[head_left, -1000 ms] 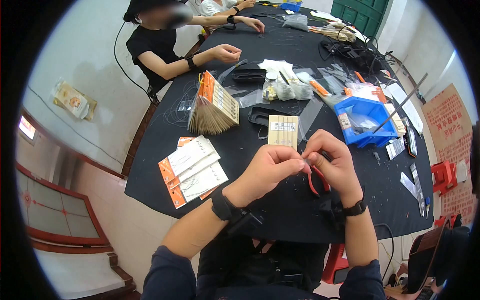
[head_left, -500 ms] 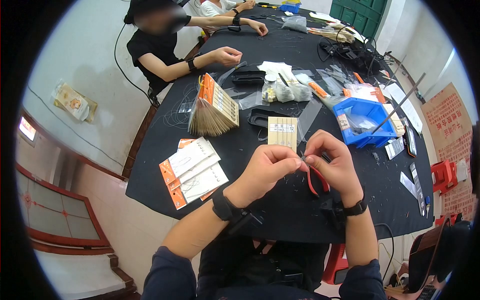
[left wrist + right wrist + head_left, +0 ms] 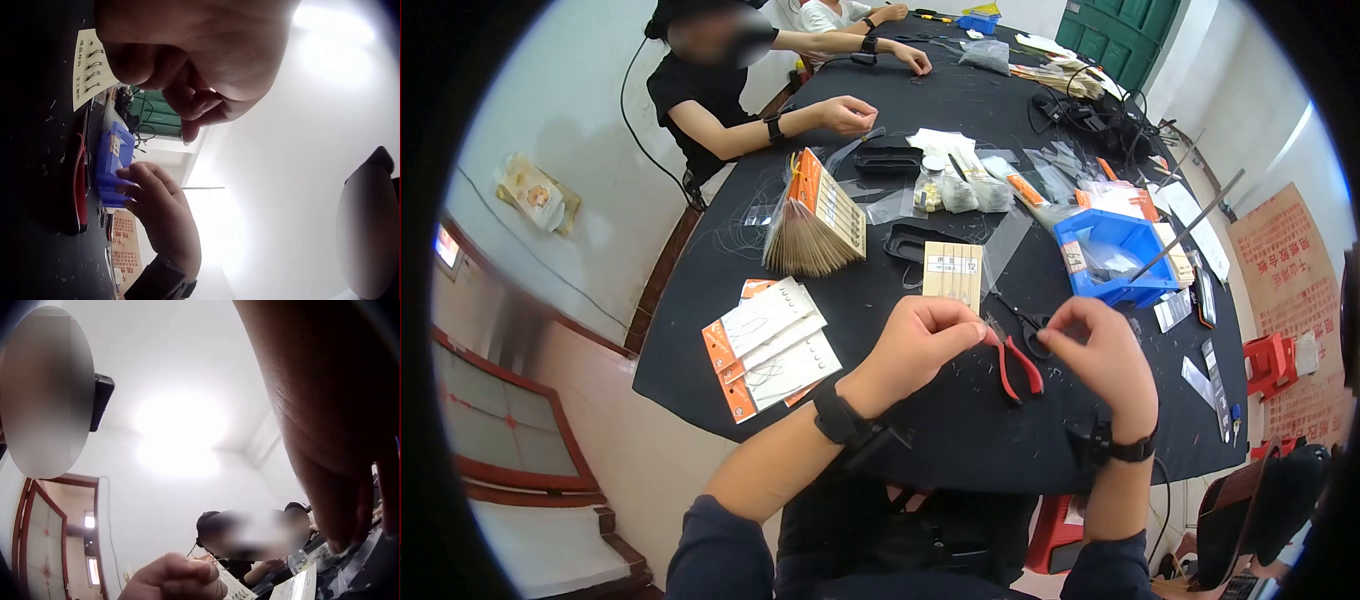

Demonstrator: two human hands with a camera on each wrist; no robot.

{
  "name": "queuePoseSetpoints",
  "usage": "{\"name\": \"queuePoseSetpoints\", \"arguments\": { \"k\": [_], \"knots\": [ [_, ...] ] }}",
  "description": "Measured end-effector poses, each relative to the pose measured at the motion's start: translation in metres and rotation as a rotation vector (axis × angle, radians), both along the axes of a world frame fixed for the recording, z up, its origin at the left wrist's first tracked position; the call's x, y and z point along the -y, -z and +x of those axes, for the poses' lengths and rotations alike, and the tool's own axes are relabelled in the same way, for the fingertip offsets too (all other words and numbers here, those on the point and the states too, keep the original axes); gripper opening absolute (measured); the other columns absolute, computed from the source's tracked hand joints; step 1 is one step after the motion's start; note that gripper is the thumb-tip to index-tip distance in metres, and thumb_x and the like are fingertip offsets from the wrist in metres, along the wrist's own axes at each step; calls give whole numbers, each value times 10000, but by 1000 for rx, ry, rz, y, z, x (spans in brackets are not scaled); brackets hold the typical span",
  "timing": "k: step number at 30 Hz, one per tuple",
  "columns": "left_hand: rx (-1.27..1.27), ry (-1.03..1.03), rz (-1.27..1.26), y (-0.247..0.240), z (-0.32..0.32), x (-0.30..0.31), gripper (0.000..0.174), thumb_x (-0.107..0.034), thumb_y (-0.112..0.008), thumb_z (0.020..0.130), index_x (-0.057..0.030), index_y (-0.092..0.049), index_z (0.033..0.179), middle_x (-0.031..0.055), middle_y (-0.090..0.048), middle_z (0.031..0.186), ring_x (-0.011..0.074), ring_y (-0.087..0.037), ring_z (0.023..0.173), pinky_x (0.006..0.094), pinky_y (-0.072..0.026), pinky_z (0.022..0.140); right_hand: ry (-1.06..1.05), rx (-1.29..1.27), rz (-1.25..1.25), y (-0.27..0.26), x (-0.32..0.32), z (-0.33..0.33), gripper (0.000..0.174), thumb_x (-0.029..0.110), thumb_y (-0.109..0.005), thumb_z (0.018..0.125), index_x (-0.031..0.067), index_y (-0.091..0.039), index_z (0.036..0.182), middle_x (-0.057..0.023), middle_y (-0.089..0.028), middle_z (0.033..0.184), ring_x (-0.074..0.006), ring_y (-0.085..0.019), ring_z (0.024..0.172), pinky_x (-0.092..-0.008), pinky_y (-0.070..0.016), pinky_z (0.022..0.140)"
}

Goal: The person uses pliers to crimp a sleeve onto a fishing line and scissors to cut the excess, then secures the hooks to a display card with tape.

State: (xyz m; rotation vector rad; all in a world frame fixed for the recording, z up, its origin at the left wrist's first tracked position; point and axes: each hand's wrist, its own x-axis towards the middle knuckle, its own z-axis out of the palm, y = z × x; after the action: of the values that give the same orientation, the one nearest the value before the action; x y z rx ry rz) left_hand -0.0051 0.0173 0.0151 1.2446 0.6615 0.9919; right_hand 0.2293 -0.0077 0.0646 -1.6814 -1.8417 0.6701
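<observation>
My left hand (image 3: 920, 340) holds thumb and forefinger together in front of the beige card (image 3: 952, 262) marked 12. Thin dark line (image 3: 219, 584) shows at these fingertips in the right wrist view; anything smaller in the pinch is hidden. To the right, my right hand (image 3: 1105, 350) is apart from the left, its fingers bent loosely and spread in the left wrist view. Black scissors (image 3: 1030, 323) lie near its fingertips, partly overlapped by them in the head view. Between the hands, red-handled pliers (image 3: 1032, 376) lie on the black cloth.
Orange-and-white packets (image 3: 775, 340) lie at left, before a fanned stack of cards (image 3: 820, 225). A blue bin (image 3: 1110, 290) with a rod stands right. Small bags (image 3: 985, 190), a jar (image 3: 930, 185) and black trays (image 3: 888, 160) sit behind. Another person (image 3: 700, 110) works across the table.
My right hand has come away from the left fingertips and moved right, its fingers loosened. More of the pliers and scissors shows now. The left hand keeps its pinch; the head view has shifted slightly.
</observation>
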Motion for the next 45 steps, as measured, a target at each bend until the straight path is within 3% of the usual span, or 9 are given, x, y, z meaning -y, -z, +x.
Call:
{"name": "queuePoseSetpoints", "arguments": {
  "k": [7, 11, 12, 17, 19, 24, 30, 39, 45],
  "knots": [
    [-18, -46, 78, 0, 0, -6, 153, -69, -622, 883, 53, -710, 852, 59, -687, 804, 72, -594, 740, 223, -471, 698, -9, 434, -27, 13, 29, -44, 368, 353, -833, 656, 60, -636, 759, -136, -574, 760, -305, -621, 741, -387, -500, 664],
    [-66, -79, 111, -4, -1, -12, 148, -56, -613, 885, 56, -710, 871, 83, -706, 852, 92, -631, 804, 238, -498, 746, -80, 306, -71, 15, 26, -40, 228, 229, -767, 698, 31, -656, 718, -156, -578, 767, -340, -609, 742, -388, -505, 669],
    [-62, -80, 110, -6, -2, -14, 149, -54, -611, 886, 56, -711, 877, 85, -707, 858, 96, -637, 816, 242, -503, 754, -43, 276, -94, 10, 25, -41, 170, 171, -673, 752, 9, -658, 703, -103, -569, 710, -265, -595, 680, -343, -491, 641],
    [135, -143, 22, 3, -5, -22, 160, -72, -609, 883, 54, -704, 911, 60, -686, 819, 38, -506, 654, 195, -409, 601, -40, -527, -562, 5, -7, 9, 163, 165, -557, 858, 38, -642, 800, 32, -575, 718, -52, -478, 647, -212, -365, 591],
    [195, -160, -62, 6, -6, -24, 166, -81, -606, 884, 50, -702, 918, 18, -639, 746, 20, -421, 592, 186, -336, 543, -42, -748, -426, 8, -9, 15, 150, 154, -536, 863, 44, -637, 846, 28, -572, 761, -54, -478, 709, -195, -353, 672],
    [189, -162, -163, 10, -8, -24, 176, -91, -596, 890, 46, -704, 916, -68, -462, 612, 10, -300, 532, 200, -214, 494, -120, -780, -46, 28, -19, 4, 169, 164, -506, 820, 20, -595, 828, -32, -541, 905, -100, -458, 823, -227, -329, 770],
    [105, -168, 70, 14, -8, -22, 164, -69, -597, 897, 51, -709, 911, 45, -679, 807, 55, -575, 704, 198, -450, 649, -275, -528, 56, 35, -10, -10, 169, 163, -635, 772, 8, -567, 770, -59, -443, 917, -170, -449, 880, -264, -356, 758],
    [-65, -95, 115, 2, -14, -13, 149, -75, -628, 896, 46, -715, 907, 51, -685, 821, 45, -574, 733, 201, -448, 653, -342, -497, -34, 41, -7, -18, 149, 134, -653, 745, 10, -577, 714, -76, -492, 876, -192, -486, 810, -290, -392, 736],
    [-2, -149, 144, 5, -9, -13, 148, -67, -611, 876, 39, -714, 881, -19, -617, 717, 0, -500, 638, 174, -377, 562, -370, -450, -12, 40, -7, -21, 142, 145, -645, 746, 16, -597, 715, -81, -516, 894, -202, -511, 833, -298, -400, 745]
  ]
}}
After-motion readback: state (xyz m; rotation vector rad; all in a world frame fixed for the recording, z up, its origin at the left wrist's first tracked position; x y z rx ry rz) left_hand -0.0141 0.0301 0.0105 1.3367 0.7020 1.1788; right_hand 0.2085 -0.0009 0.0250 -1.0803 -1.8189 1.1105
